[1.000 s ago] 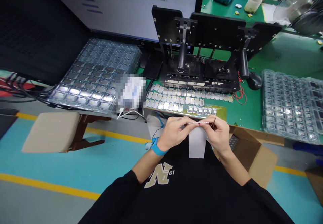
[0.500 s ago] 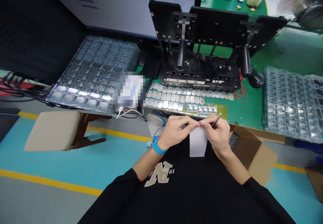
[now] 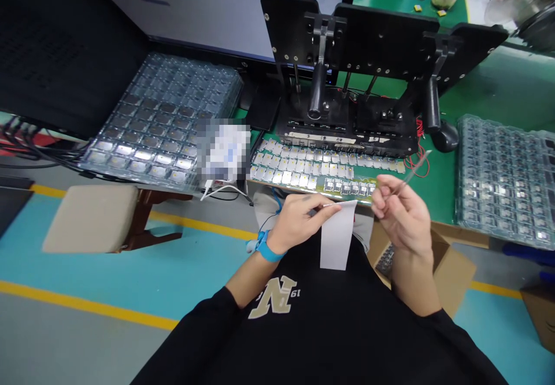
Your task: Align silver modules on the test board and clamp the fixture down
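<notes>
Just off the front edge of the surface, pinching a white paper strip in left fingers, clenching slim tweezers in right fingers, with any slip risking scratches on the nearby circuit board

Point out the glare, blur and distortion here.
Head view: glare whitens the near cells of the clear plastic chip tray; a pixelated patch hides an object; the slim metal tweezers in the right hand look motion-blurred; wide-angle distortion bows the scene's edges.
</notes>
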